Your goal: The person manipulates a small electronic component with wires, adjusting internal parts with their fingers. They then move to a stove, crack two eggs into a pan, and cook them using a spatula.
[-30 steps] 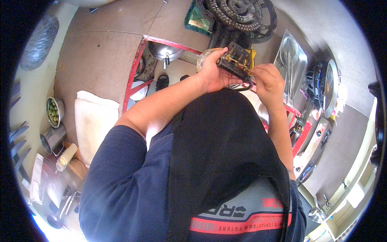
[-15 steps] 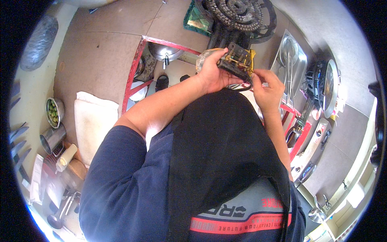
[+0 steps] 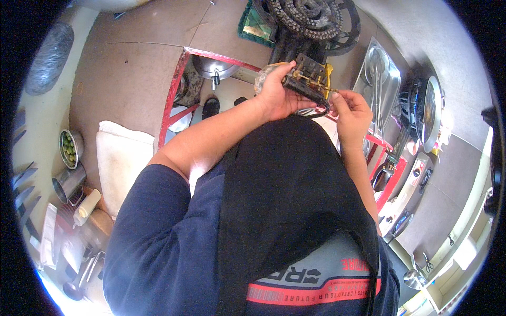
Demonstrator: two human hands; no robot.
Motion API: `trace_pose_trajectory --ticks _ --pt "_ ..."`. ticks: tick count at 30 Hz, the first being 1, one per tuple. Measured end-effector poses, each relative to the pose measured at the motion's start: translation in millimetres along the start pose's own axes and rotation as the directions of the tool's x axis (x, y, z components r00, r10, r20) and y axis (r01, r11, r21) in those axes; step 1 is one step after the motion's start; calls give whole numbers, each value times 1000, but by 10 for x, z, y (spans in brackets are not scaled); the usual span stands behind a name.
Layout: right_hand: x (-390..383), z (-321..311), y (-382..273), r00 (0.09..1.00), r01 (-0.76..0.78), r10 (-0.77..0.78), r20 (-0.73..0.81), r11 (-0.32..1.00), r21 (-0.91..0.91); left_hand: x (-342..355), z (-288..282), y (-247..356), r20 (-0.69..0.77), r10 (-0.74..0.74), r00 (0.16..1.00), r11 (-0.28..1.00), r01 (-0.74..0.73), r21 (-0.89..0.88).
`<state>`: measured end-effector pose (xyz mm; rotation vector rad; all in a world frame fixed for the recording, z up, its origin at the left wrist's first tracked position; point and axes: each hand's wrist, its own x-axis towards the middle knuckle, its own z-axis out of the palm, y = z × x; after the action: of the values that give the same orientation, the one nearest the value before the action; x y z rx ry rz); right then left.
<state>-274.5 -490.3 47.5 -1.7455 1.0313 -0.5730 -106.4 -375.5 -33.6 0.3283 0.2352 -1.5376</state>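
Note:
My left hand grips a dark metal burner valve assembly from its left side, with the thumb on top and fingers underneath. Brass-coloured fittings run along this piece, and a yellow strip edges its right end. At that end my right hand pinches the tip of a thin brass rod that sticks out toward it. Just beyond, a black gas ring burner lies on the counter; whether the assembly is joined to it I cannot tell.
A red-edged opening lies left of my hands, with a metal pan below. Right of them stand a steel tray with utensils and another burner. A white cloth and a bowl of green fruit sit at left.
The brass rod now shows between the assembly and my right fingers, which have shifted slightly at its end. My left hand keeps its grip.

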Motion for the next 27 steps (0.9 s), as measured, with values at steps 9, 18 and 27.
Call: trace_pose_trajectory --ticks 9,18,27 --pt "57 -53 -14 983 -184 164 84 882 434 -17 68 2 -45 18 999 1000 -18 0" --pt "-5 -256 -261 947 -316 208 245 740 593 -44 93 34 -51 -9 999 1000 10 27" --pt "-103 -466 -501 981 -70 -76 180 723 688 -13 64 30 23 -11 1000 998 9 67"
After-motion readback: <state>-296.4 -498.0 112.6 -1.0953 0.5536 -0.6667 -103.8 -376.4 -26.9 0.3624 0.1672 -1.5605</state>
